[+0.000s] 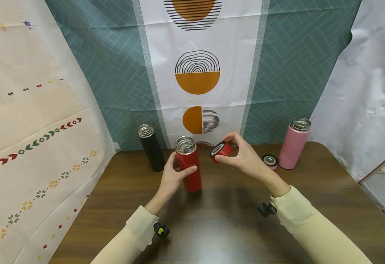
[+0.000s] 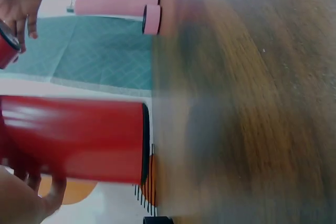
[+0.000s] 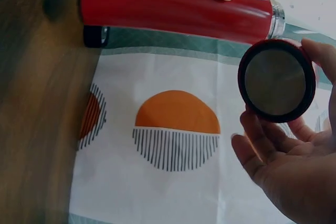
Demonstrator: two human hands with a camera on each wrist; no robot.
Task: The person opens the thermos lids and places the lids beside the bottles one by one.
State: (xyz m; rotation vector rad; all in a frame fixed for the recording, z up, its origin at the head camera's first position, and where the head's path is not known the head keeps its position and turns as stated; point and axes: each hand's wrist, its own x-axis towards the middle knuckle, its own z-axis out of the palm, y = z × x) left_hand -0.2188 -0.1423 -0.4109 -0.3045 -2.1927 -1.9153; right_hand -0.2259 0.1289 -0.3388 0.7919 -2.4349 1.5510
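My left hand (image 1: 172,174) grips a red thermos bottle (image 1: 189,172) around its upper body. The bottle is upright with its steel mouth uncovered, its base close over the table in the left wrist view. To its right, my right hand (image 1: 242,154) pinches a red lid (image 1: 225,149) between thumb and fingers. The lid is tilted, its inner side with a pale ring facing the bottle in the head view. In the right wrist view, the lid (image 3: 275,82) shows a dark round face and overlaps the area by the bottle's steel neck (image 3: 278,19).
A black bottle (image 1: 152,152) with an open steel mouth stands back left. At the back right stand an uncapped pink bottle (image 1: 294,146) and its pink lid (image 1: 270,161). A small black cylindrical piece (image 3: 94,36) shows beyond the red bottle. Fabric (image 1: 123,73) hangs behind the wooden table (image 1: 119,205).
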